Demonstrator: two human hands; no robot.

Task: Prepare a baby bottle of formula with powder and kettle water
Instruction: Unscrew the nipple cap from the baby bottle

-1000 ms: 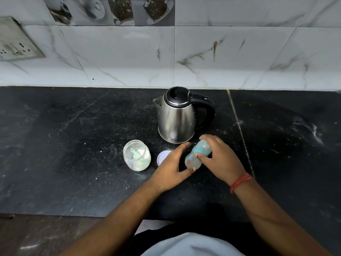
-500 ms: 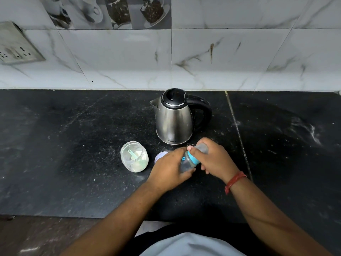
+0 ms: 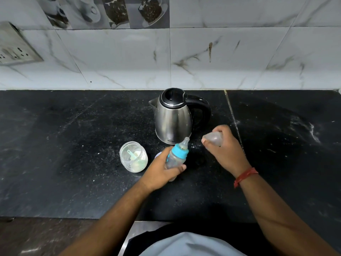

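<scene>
My left hand (image 3: 162, 171) grips a clear baby bottle (image 3: 176, 157) with a blue collar and a bare teat, tilted up to the right just in front of the kettle. My right hand (image 3: 226, 150) holds the bottle's clear cap (image 3: 214, 138) off to the right, apart from the bottle. The steel kettle (image 3: 173, 119) with black lid and handle stands upright behind both hands. An open clear jar (image 3: 133, 157) with white powder and a small pale green scoop inside stands left of the bottle.
A pale round lid (image 3: 158, 155) lies on the black stone counter (image 3: 73, 163) between jar and bottle, mostly hidden by my left hand. A socket plate (image 3: 14, 47) sits on the tiled wall at far left. The counter's front edge runs near my body.
My right hand pulled the clear cap off the bottle and moved it to the right. The teat is now bare. My left hand took a full grip on the bottle body.
</scene>
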